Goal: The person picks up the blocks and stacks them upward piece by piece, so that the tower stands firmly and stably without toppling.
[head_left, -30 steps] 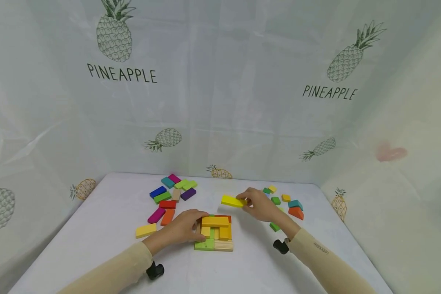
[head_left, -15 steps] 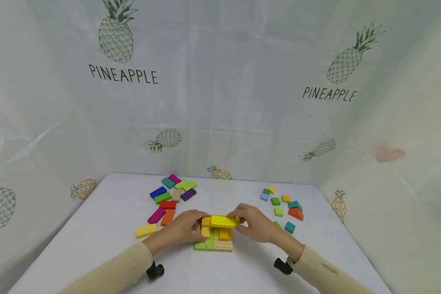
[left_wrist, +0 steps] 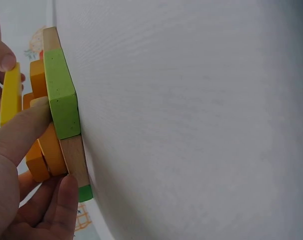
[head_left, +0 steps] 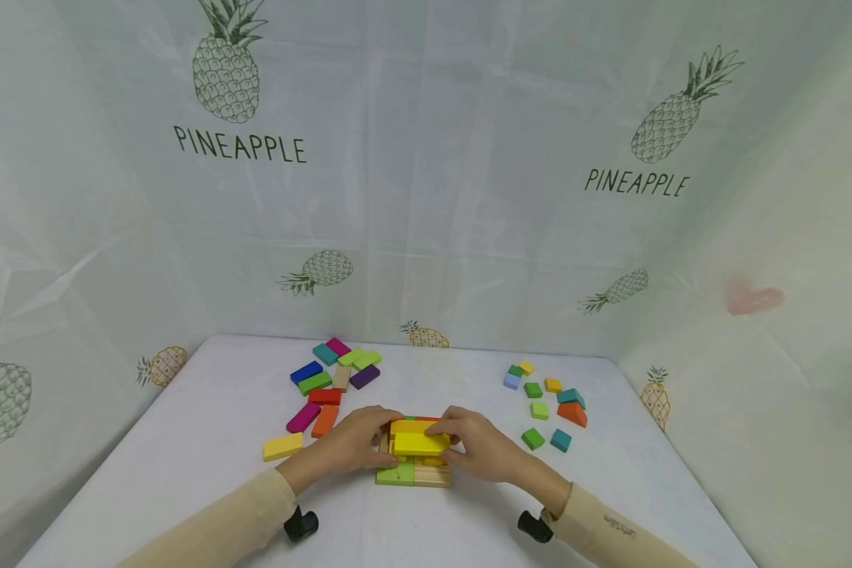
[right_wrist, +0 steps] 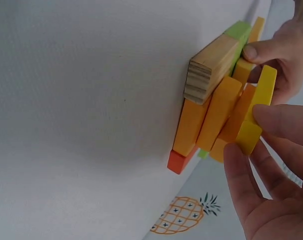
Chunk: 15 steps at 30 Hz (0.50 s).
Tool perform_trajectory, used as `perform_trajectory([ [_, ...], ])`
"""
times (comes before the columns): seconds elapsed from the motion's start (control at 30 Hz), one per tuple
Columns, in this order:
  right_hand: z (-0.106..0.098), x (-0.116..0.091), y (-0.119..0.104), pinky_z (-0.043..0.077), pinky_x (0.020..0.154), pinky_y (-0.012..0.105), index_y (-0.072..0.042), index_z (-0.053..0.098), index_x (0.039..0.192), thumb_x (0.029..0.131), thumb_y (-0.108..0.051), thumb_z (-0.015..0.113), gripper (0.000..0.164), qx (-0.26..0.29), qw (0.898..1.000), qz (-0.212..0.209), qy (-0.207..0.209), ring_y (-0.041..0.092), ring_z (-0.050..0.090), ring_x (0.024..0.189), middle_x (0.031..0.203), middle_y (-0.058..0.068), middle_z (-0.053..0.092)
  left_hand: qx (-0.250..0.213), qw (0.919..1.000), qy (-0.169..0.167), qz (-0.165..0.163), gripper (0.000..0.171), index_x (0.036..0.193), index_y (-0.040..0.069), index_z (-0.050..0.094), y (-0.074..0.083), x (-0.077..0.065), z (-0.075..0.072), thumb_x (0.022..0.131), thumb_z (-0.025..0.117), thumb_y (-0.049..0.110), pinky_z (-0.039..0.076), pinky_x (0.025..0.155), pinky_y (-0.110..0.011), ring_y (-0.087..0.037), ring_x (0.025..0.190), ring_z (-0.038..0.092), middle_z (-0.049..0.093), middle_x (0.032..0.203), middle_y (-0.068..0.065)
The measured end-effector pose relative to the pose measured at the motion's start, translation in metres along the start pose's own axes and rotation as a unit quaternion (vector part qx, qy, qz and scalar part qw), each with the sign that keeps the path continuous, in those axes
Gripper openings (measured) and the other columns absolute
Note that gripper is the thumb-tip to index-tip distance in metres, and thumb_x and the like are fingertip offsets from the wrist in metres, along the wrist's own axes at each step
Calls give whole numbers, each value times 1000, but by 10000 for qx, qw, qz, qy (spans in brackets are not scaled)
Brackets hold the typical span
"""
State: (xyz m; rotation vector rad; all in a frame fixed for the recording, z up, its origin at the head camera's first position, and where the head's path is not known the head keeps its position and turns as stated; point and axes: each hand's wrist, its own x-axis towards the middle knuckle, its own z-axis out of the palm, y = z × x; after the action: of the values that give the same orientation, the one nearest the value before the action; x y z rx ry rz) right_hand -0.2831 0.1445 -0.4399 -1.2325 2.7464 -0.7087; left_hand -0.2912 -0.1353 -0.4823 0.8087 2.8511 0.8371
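Observation:
My right hand [head_left: 484,446] pinches a bright yellow block [head_left: 419,446] between thumb and fingertips, lying flat over the front part of a low stack of blocks. The stack has a light green block [head_left: 395,475] and a natural wood block [head_left: 432,476] along its front base. Orange-yellow blocks [right_wrist: 221,112] form its upper layers, partly hidden by the yellow block. My left hand [head_left: 353,439] grips the stack's left side, thumb at the front and fingers round the back. In the left wrist view, its thumb [left_wrist: 29,122] presses a small block above the green one.
Loose coloured blocks lie at the back left, among them a red block [head_left: 324,397], a purple block [head_left: 365,376] and a pale yellow block [head_left: 282,447]. Several smaller ones lie at the right, including an orange triangular block [head_left: 572,414] and a teal block [head_left: 561,440].
My right hand has brought the yellow block from the right of the stack to over it, then slightly left and toward the front. The left hand stays in place.

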Motion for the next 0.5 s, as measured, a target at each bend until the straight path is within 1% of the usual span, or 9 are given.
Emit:
perform_trajectory([
  [0.03, 1, 0, 0, 61, 86, 26, -10, 74, 130, 97, -8, 78, 33, -23, 10000, -13, 2, 14, 64, 95, 113, 0, 66, 3, 10000, -6, 13, 72, 147, 17, 62, 0, 0, 0, 85, 91, 39, 54, 83, -27, -10, 93, 54, 62, 109, 11],
  [0.17, 5, 2, 0, 60, 84, 25, -9, 75, 130, 96, -8, 79, 33, -42, 10000, -49, 23, 17, 65, 94, 113, 1, 67, 16, 10000, -18, -3, 72, 147, 18, 62, -1, 0, 0, 85, 91, 40, 55, 86, -28, -9, 95, 54, 64, 114, 10],
  [0.4, 10, 3, 2, 62, 82, 29, -9, 75, 128, 95, -8, 80, 34, -27, 9999, -39, 95, 18, 64, 92, 113, 2, 66, -16, 10000, -25, -41, 73, 148, 18, 61, -1, 0, 1, 85, 91, 40, 54, 84, -27, -11, 95, 55, 62, 111, 11],
  [0.5, 11, 3, 2, 62, 82, 29, -9, 75, 128, 95, -8, 80, 34, -36, 9999, -41, 126, 17, 64, 91, 112, 2, 66, 14, 10000, -21, -65, 73, 148, 19, 61, 0, 0, 2, 85, 91, 40, 55, 87, -28, -10, 96, 54, 64, 114, 10],
])
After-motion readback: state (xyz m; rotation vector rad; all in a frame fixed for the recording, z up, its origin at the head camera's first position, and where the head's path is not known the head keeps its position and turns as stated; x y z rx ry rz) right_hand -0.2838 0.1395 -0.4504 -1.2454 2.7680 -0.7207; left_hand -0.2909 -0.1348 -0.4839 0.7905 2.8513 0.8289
